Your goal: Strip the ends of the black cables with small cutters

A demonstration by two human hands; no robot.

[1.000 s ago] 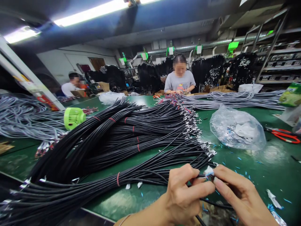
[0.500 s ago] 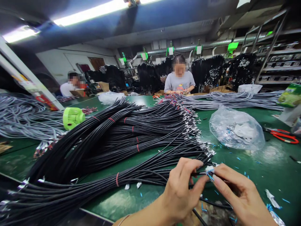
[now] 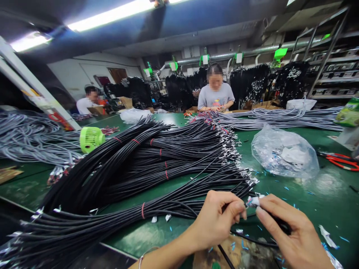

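My left hand is closed in a pinch round a thin black cable near its foil-wrapped tip. My right hand pinches that silver foil tip from the right, fingers curled. Both hands hover over the near edge of the green table. Just left of them lies a large heap of black cable bundles tied with red bands, their foil-tipped ends pointing toward my hands.
A clear plastic bag of scraps sits to the right, with red-handled cutters beyond it. A green fan stands at the left. Grey cables lie across the back. Two other people work at the far side. Foil bits litter the table.
Both hands shifted slightly right and lower; my left fingers closed tighter on the cable, and the foil tip now lies turned between the two pinches. The view drifted a little.
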